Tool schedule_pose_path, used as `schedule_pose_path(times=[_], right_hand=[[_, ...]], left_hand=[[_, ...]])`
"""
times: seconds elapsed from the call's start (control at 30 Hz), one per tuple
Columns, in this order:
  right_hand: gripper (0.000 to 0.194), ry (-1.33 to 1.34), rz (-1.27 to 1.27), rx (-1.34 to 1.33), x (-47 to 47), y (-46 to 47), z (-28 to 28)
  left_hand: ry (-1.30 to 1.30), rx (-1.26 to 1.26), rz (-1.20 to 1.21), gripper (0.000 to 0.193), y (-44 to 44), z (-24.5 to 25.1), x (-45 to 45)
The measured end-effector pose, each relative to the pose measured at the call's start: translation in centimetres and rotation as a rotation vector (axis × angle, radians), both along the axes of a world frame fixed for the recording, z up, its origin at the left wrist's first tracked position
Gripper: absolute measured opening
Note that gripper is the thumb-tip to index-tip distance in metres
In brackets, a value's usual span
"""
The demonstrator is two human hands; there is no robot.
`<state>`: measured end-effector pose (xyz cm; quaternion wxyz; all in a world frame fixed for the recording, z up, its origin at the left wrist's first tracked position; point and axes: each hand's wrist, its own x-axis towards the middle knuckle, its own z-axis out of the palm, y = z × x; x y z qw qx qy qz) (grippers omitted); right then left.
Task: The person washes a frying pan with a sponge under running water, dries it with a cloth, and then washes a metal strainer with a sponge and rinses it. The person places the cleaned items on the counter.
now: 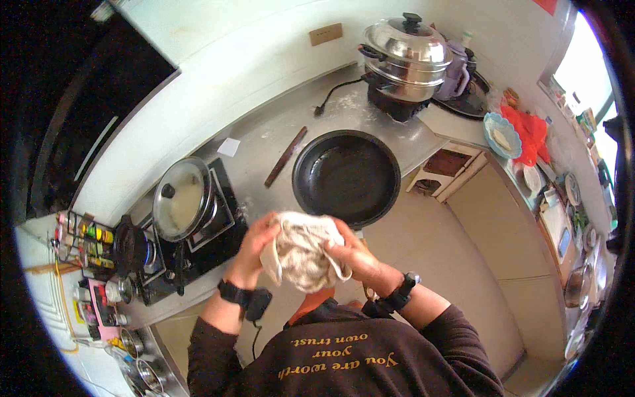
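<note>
A crumpled pale cloth is bunched between my two hands, in front of my chest. My left hand grips its left side, and my right hand holds its right side with the thumb pressed on top. Just beyond the cloth, a large black pan rests near the front edge of the steel counter. A dark wooden rolling pin lies to the left of the pan. Its handle, pointing towards me, is partly hidden by my right hand.
At the left, a glass-lidded pan sits on the black gas hob, where a blue flame shows at another burner. A steel steamer stands at the back. A blue bowl and red plastic bag are on the right.
</note>
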<state>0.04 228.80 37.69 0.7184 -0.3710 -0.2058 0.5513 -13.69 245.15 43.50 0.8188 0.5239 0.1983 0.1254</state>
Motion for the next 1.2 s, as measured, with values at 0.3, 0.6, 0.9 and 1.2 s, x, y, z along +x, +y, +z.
schedule_pose_path(times=[0.3, 0.6, 0.9, 1.2], right_hand=[[0.061, -0.160, -0.415, -0.728, 7.0, -6.0, -7.3], [0.029, 0.262, 0.039, -0.510, 4.5, -5.7, -9.6], [0.021, 0.102, 0.071, -0.669, 5.4, -4.8, -8.4], [0.025, -0.021, 0.093, -0.698, 5.8, -4.5, -9.2]], left_hand=[[0.206, 1.523, 0.101, 0.038, 12.0, -10.9, 18.1], [0.740, 1.499, 0.196, 0.068, 5.7, -24.4, 28.7], [-0.001, 1.453, -1.011, 0.060, 0.7, -24.3, 23.5], [-0.384, 1.679, -1.347, 0.054, 3.6, -21.1, 25.7]])
